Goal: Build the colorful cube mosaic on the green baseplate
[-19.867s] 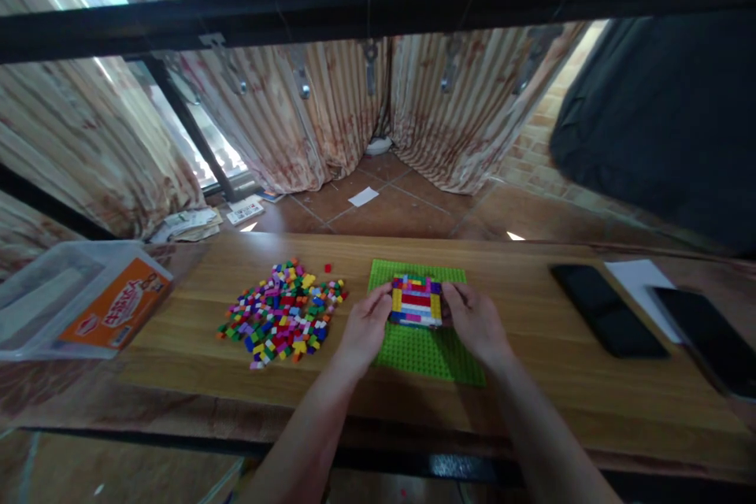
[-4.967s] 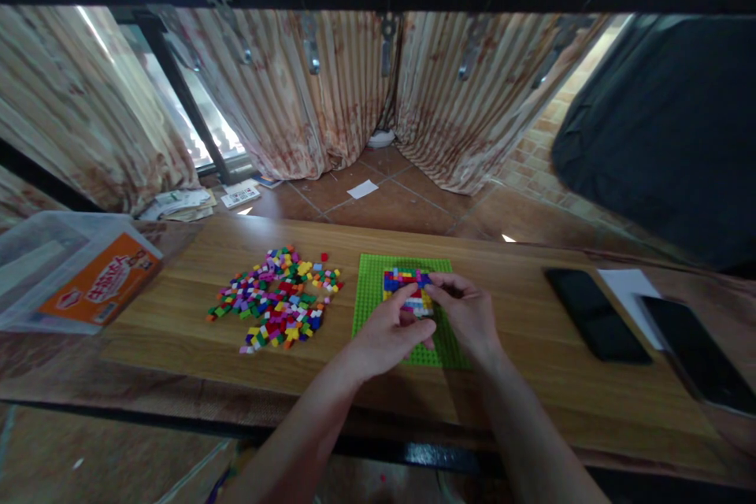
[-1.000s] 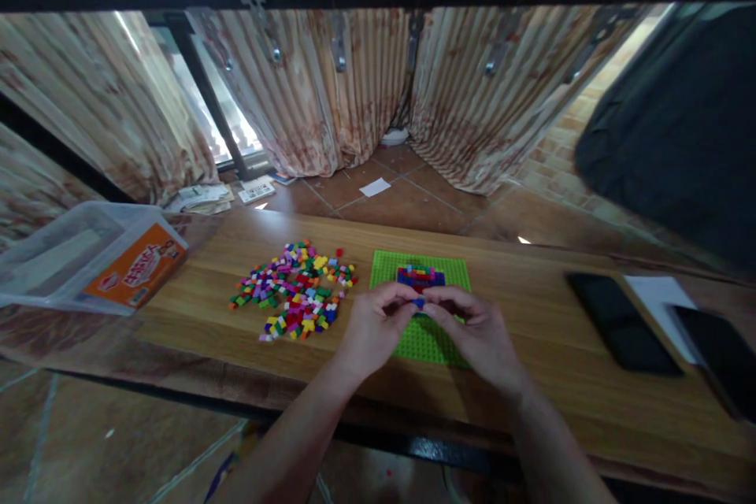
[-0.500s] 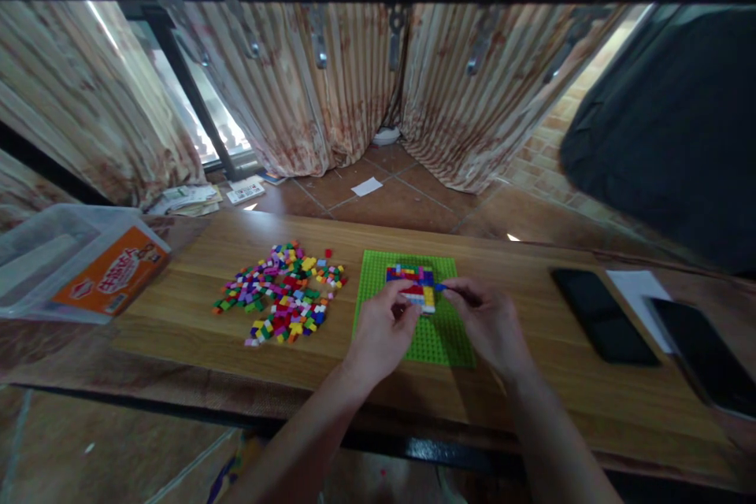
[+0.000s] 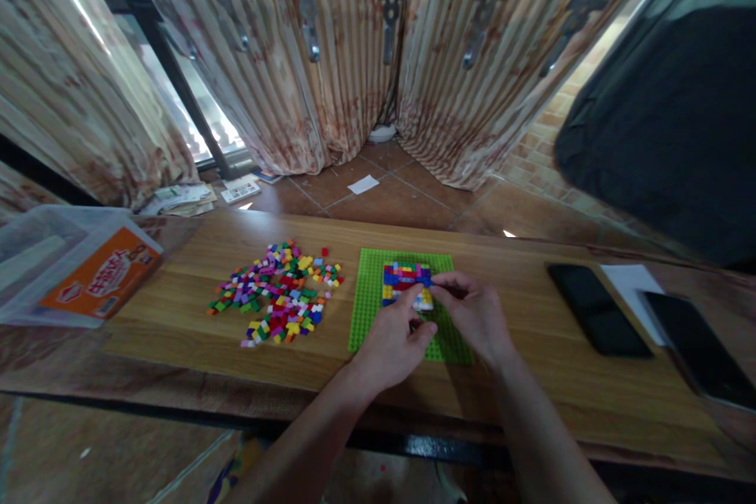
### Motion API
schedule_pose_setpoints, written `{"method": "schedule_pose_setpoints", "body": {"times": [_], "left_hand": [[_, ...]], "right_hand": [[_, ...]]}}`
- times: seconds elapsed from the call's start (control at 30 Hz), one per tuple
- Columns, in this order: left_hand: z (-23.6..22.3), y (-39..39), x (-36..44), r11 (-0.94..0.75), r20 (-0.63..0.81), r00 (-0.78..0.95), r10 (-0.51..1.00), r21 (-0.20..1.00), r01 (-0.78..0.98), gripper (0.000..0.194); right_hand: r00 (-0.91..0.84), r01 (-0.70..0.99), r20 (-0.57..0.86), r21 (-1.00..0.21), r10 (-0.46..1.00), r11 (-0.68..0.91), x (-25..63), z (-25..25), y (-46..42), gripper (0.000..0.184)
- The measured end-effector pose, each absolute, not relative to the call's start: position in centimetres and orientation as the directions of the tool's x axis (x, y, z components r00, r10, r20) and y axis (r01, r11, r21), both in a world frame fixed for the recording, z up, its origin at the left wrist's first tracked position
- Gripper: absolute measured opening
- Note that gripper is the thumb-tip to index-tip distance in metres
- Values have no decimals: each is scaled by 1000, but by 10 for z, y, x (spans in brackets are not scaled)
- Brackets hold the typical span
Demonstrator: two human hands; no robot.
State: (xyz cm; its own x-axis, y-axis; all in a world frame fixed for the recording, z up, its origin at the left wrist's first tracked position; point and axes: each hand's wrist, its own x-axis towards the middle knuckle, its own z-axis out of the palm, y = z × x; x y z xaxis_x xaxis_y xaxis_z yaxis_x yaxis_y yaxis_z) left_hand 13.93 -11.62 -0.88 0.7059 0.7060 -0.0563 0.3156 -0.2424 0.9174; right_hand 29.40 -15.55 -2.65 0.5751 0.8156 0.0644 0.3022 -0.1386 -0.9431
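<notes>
Head view. Brick build (image 5: 407, 274), multicoloured, 1: on green baseplate (image 5: 365, 323). Right hand (image 5: 472, 311): fingertips now against the build's right edge, apart from it 0.5 s ago; whether gripping, cannot tell. Left hand (image 5: 393, 342): index finger over build, thumb spread apart.

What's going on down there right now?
A person has both hands at a brick model on a green baseplate. The left hand covers part of its near side; the right hand's fingertips are at its right edge. Loose bricks lie to the left, two phones to the right.
</notes>
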Motion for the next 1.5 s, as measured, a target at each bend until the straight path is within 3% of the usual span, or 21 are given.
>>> {"method": "schedule_pose_setpoints", "body": {"times": [0.47, 0.77, 1.0, 1.5], "left_hand": [[-10, -118, 141, -291, -50, 693, 720, 884, 366, 56], [-9, -121, 140, -462, -66, 723, 688, 728, 506, 58], [-10, -122, 140, -548, -68, 737, 672, 624, 557, 56], [-11, -123, 139, -570, -48, 745, 665, 612, 548, 58]], "right_hand": [[644, 58, -40, -993, 764, -102, 289, -25, -149, 33], [683, -98, -143, -990, 716, -104, 283, -23, -145, 40], [683, -94, -143, -990, 717, -108, 285, -28, -144, 39], [689, -52, -129, -990, 713, -128, 286, -27, -144, 37]]}}
